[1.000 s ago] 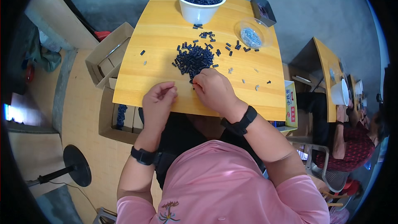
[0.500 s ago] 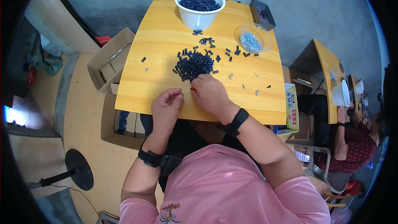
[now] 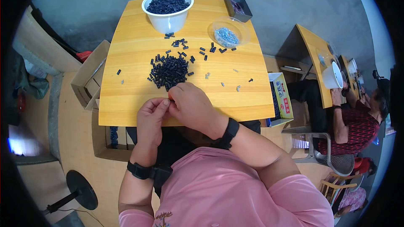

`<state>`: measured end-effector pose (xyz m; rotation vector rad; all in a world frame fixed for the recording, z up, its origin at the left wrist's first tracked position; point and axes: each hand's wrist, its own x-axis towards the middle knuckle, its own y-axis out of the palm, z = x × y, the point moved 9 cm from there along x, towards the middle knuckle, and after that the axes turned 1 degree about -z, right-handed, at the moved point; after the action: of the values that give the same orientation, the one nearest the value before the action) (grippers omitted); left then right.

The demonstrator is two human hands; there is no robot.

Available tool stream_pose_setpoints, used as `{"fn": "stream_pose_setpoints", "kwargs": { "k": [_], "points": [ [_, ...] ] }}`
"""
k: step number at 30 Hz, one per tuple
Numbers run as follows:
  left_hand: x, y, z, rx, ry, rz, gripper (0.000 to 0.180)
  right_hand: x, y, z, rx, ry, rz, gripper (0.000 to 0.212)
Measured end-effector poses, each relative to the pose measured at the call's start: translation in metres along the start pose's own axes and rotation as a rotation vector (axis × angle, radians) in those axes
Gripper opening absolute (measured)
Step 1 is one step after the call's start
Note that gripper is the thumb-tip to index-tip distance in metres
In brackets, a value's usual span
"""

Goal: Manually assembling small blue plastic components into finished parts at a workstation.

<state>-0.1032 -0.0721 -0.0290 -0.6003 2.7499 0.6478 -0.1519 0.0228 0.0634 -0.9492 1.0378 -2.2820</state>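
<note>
My left hand (image 3: 151, 113) and my right hand (image 3: 188, 102) meet over the near part of the wooden table (image 3: 126, 108), fingertips pinched together. A tiny dark bit shows between the fingers, but they hide most of it. Just beyond them lies a heap of short black plastic pieces (image 3: 169, 71), with more of the same scattered on its far side. To the right are a few small silvery metal bits (image 3: 207, 75). Farther back, a clear round dish (image 3: 243, 31) holds many small shiny metal pieces (image 3: 226, 37).
A white tub (image 3: 167, 22) full of black pieces stands at the back, with a dark open box (image 3: 240, 16) at the far right corner. Cardboard boxes (image 3: 93, 75) sit left of the table, a printed carton (image 3: 281, 96) right. Another person (image 3: 353, 122) sits at a neighbouring table.
My right hand has drawn back from the heap's near edge to my left hand, and their fingertips now meet. The whole view has shifted, moving the table leftward in the picture.
</note>
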Motion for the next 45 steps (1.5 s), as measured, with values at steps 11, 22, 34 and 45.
{"fn": "stream_pose_setpoints", "kwargs": {
  "k": [11,22,34,45],
  "points": [
    [-0.009,0.022,0.011,-0.092,-0.066,0.128,0.017,-0.034,-0.016,-0.026,0.469,0.175,-0.04,0.019],
    [-0.017,0.034,0.01,-0.111,-0.104,0.165,0.024,-0.037,-0.026,-0.015,0.329,0.032,-0.042,0.021],
    [-0.017,0.02,0.022,-0.013,-0.188,0.108,0.014,-0.042,-0.073,-0.097,0.081,0.283,-0.137,0.015],
    [-0.006,0.011,0.024,-0.047,-0.154,0.077,0.015,-0.035,-0.092,-0.145,-0.277,0.55,-0.03,0.013]
  ]
}}
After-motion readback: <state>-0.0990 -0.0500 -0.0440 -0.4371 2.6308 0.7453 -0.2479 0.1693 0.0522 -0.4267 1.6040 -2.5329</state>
